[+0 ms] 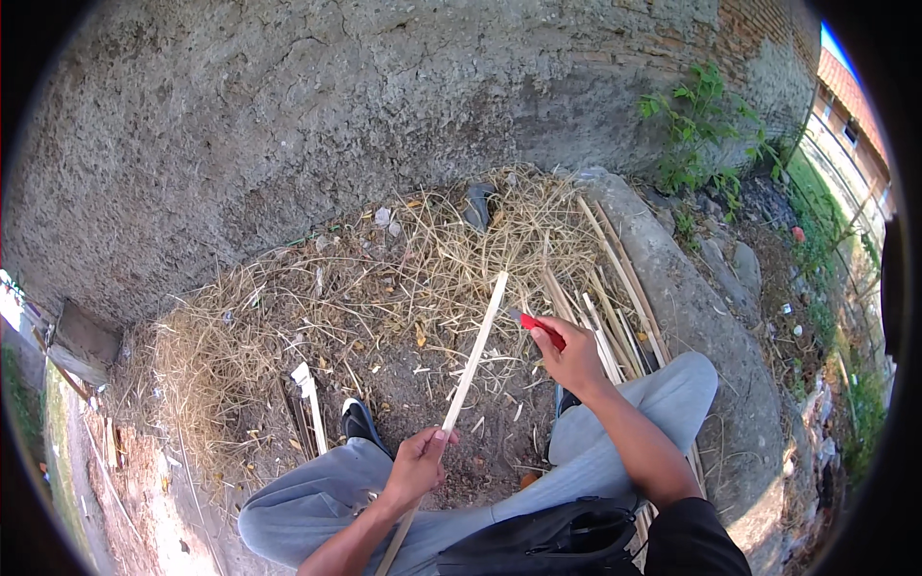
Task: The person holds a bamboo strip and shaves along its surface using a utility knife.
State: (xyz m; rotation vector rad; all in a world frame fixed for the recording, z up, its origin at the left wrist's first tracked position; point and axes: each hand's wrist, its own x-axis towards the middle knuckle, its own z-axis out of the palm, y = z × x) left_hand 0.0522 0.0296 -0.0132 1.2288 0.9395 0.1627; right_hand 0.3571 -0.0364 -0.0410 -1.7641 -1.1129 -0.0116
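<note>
My left hand [420, 465] is closed around a long pale strip of wood or bamboo [474, 360], which slants up and away between my knees. The strip's lower end passes under my forearm toward my lap. In my right hand [573, 363] is a red-handled utility knife [544, 330], gripped with the thumb along the handle. Its short grey blade [514, 314] points left, close to the strip's right edge near the far end. Whether blade and strip touch, I cannot tell.
Several strips [615, 317] lie in a bundle beside my right knee, along a stone ledge [672, 278]. Dry straw [519, 226] and shavings cover the dirt. A rough wall [384, 115] rises ahead, with a leafy plant [701, 125] at its right. A dark shoe-like object [477, 205] lies near its foot.
</note>
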